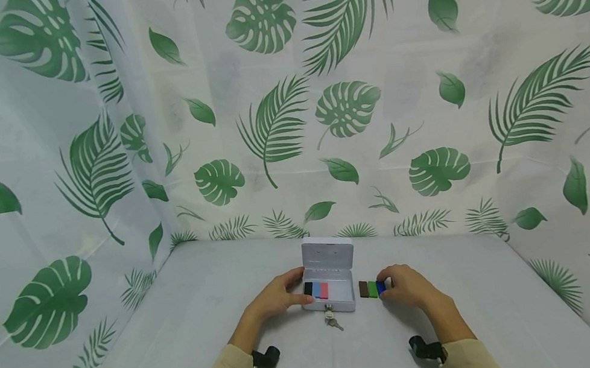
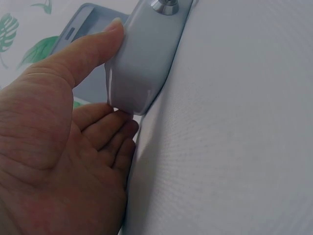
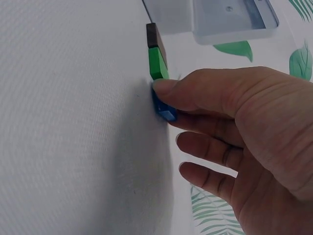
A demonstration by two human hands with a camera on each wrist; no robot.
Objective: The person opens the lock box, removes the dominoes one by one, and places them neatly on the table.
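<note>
A small white cash box stands with its lid raised. Black, light blue and pink blocks lie side by side at the left inside it. My left hand grips the box's left end, the thumb along its front side and the fingers at its left side. Right of the box, a brown block and a green block lie in a row on the table. At the row's right end, my right hand pinches a dark blue block between thumb and fingers.
A key ring with keys hangs from the lock at the box's front and lies on the white tabletop. Leaf-patterned cloth rises behind the table and at its sides. Dark wrist cameras sit on both forearms.
</note>
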